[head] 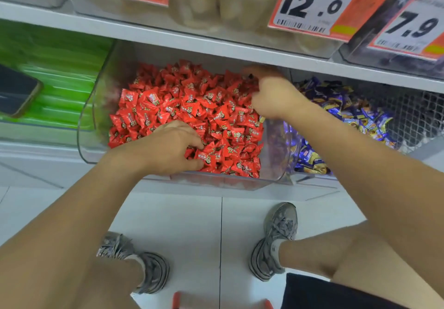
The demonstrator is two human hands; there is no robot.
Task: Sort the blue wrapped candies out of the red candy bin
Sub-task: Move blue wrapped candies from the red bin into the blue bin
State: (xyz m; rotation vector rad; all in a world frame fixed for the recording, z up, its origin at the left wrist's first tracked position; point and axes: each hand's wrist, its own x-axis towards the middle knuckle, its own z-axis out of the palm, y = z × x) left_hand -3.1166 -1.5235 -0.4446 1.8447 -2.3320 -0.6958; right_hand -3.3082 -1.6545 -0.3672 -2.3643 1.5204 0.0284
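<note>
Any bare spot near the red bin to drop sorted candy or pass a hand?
Bare: floor tiles between the bin's front lip and the shoes. Crowded: red candies fill the bin; blue bin heaped; phone on the green bin.

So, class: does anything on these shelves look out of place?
Yes: a dark phone lies on the green packets in the left bin, not store stock. No blue candy shows among the red candies.

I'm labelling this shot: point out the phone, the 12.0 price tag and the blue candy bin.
phone (16,91): head view, on its dark screen.
12.0 price tag (312,4): head view, on the white field by the digits.
blue candy bin (348,116): head view, on the heaped blue wrappers.
</note>
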